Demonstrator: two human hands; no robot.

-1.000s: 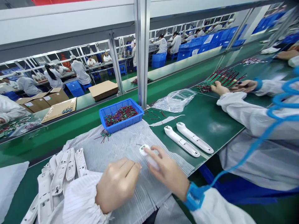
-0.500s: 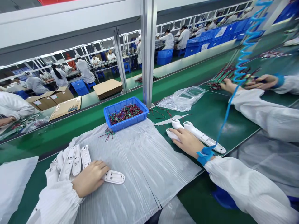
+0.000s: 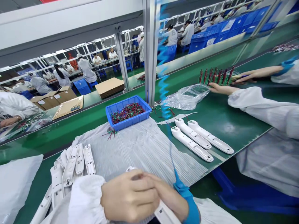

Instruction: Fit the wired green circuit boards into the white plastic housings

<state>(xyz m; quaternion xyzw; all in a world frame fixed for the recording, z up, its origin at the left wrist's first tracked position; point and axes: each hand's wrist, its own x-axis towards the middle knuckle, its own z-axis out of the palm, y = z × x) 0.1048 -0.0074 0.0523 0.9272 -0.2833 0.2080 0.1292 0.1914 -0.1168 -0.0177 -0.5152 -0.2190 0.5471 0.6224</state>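
Close in front of me, my left hand [image 3: 132, 196] and my right hand [image 3: 167, 193] meet around a long white plastic shell [image 3: 165, 214]. Its lower end shows below the fingers and its tip peeks out above them. The left fingers are curled round it; the right fingers are partly hidden behind the left hand. A blue wrist strap [image 3: 188, 199] with a coiled cord is on my right wrist. Three similar white shells [image 3: 191, 144] lie side by side at the right edge of the foam sheet [image 3: 130, 146]. Several more shells [image 3: 70, 165] are heaped to the left.
A blue tray [image 3: 123, 125] of red-and-green wired parts stands behind the sheet by a metal post [image 3: 151, 53]. Clear plastic bags [image 3: 184, 98] lie at its right. A co-worker's hands [image 3: 224, 88] handle similar wired parts. A white foam bundle [image 3: 18, 183] sits at left.
My left hand has lifted from the sheet and come right with the shell. My right hand has let go of the shell at right and drawn in to meet it.
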